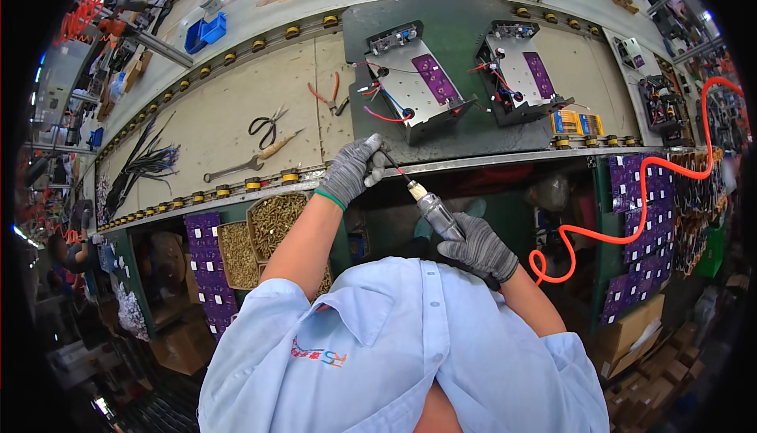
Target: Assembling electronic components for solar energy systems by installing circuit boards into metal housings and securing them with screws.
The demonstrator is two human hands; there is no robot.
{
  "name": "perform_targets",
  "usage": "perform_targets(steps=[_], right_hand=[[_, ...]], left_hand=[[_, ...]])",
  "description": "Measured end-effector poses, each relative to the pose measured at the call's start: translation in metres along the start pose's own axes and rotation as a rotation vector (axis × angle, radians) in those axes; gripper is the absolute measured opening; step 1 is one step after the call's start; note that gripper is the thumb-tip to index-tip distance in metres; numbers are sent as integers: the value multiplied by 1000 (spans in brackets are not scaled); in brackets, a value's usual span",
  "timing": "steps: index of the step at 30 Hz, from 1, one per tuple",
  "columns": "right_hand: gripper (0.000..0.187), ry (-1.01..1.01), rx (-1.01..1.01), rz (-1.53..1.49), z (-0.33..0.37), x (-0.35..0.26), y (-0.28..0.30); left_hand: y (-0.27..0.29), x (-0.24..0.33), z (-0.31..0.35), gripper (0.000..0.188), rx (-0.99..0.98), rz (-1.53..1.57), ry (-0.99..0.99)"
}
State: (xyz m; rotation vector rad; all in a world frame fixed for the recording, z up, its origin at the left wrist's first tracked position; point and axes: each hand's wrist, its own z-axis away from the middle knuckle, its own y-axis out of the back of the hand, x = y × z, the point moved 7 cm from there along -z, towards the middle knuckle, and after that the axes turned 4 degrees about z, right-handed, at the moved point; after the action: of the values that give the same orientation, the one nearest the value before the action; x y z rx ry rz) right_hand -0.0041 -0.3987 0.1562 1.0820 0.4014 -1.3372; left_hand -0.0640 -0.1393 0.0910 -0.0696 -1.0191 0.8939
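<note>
My right hand (482, 248), in a grey knit glove, is wrapped round a silver air screwdriver (438, 214). Its long thin bit slants up and left to my left hand (353, 169), gloved in grey with a green cuff. The left fingers are pinched together at the bit's tip; whatever small thing lies between them is too small to tell. Just beyond, on a dark green board (371, 113), stands a metal chassis (418, 78) with a purple circuit board and loose red, blue and black wires. A similar chassis (520, 74) stands to its right.
Pliers (327, 95), scissors (266, 125), a wooden-handled tool (277, 146) and a wrench (233, 169) lie left. Bins of brass-coloured screws (276, 224) sit below the bench edge. An orange coiled air hose (631, 232) hangs at right. A yellow bit box (577, 124) lies near the edge.
</note>
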Motion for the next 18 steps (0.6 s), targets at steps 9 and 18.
perform_targets(steps=[9,18], right_hand=[[54,-33,30,-71,5,14,2],[52,-19,68,-95,11,21,11]], left_hand=[[-26,7,-1,29,-117,-52,-15],[-45,21,-7,31,-65,-531,-77]])
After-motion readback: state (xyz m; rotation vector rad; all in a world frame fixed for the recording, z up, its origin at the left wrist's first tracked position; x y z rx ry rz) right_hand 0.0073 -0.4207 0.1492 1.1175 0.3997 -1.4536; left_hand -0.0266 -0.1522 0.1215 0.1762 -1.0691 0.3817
